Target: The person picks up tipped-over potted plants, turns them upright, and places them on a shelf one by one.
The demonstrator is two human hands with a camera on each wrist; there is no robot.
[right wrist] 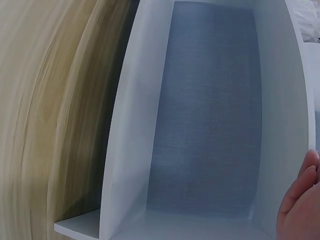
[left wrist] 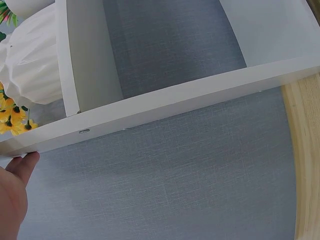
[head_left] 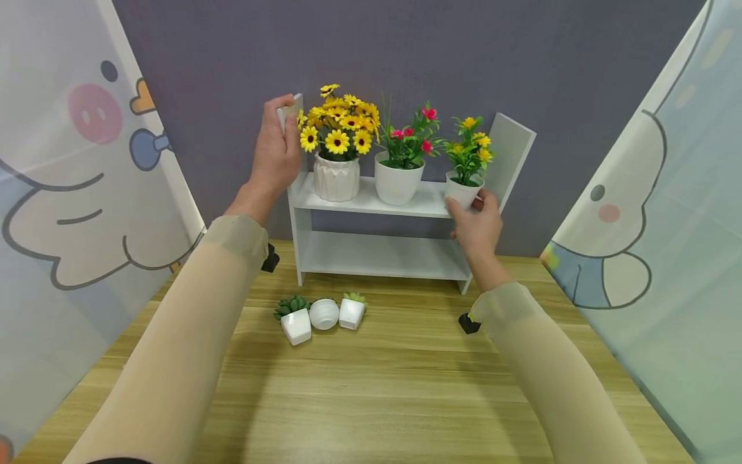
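A small white shelf [head_left: 382, 252] stands at the back of the table, seen up close in both wrist views. My left hand [head_left: 278, 145] holds the upper end of its left side panel [left wrist: 165, 102]. On the upper board, toward the right, my right hand [head_left: 478, 225] grips a small white pot of yellow flowers [head_left: 464, 190] by its lower part. Left of it stand a white pot with pink flowers [head_left: 399, 179] and a ribbed white pot of yellow daisies [head_left: 337, 177]. Whether the small pot's base touches the board is hidden by my fingers.
On the wooden table [head_left: 371, 393] before the shelf, three small succulent pots lie tipped over: a left one [head_left: 297, 327], a round middle one [head_left: 324, 314] and a right one [head_left: 351, 313]. A grey wall [head_left: 406, 51] rises behind; printed curtains [head_left: 626, 193] hang at both sides.
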